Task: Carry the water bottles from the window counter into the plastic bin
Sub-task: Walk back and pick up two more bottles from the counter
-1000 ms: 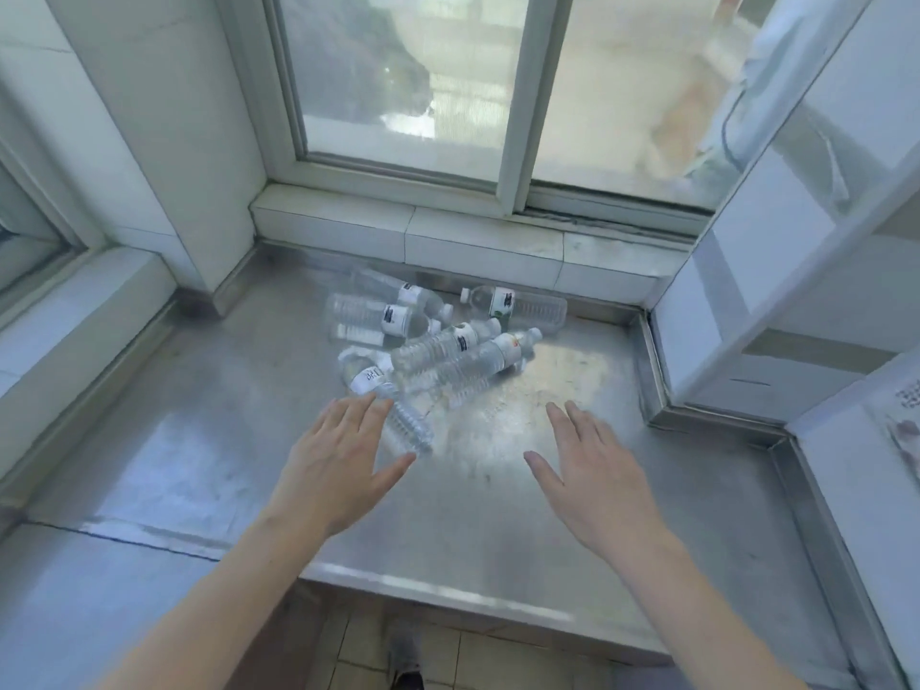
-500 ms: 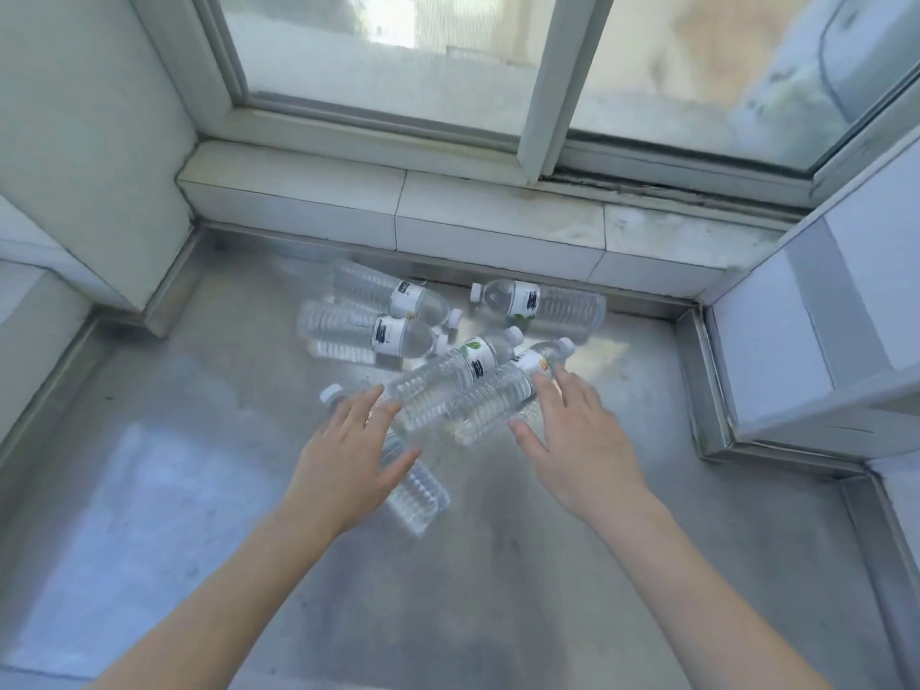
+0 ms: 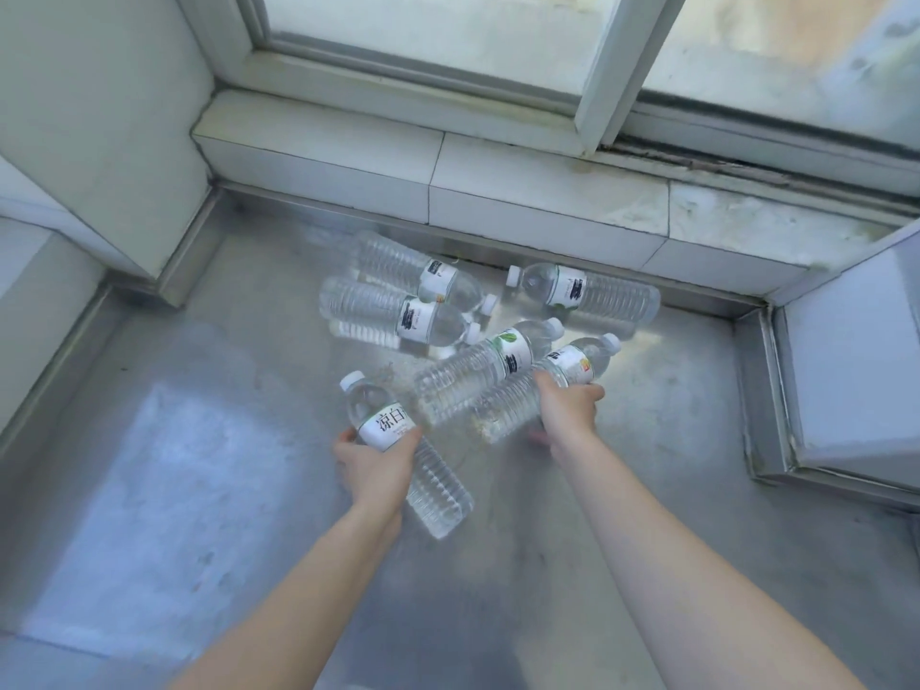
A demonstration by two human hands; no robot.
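Six water bottles (image 3: 463, 373) lie on the desk (image 3: 199, 490); my left hand (image 3: 376, 463) grips one, my right hand (image 3: 567, 405) another. I'd lift both clear together, keeping grips firm on slick plastic.

Bright daylight from the window (image 3: 498, 52) at top, cool bluish cast; the steel desk (image 3: 199, 490) reflects it as a pale rectangular glare patch at lower left and a hotter sheen around the clear bottles (image 3: 413, 316), so their edges wash into the metal. Shadows soft and faint, just under the forearms and bottles; wide-angle distortion bows the window frame and side walls outward toward the edges; centre sharp enough to read label print, corners softer and slightly smeared.
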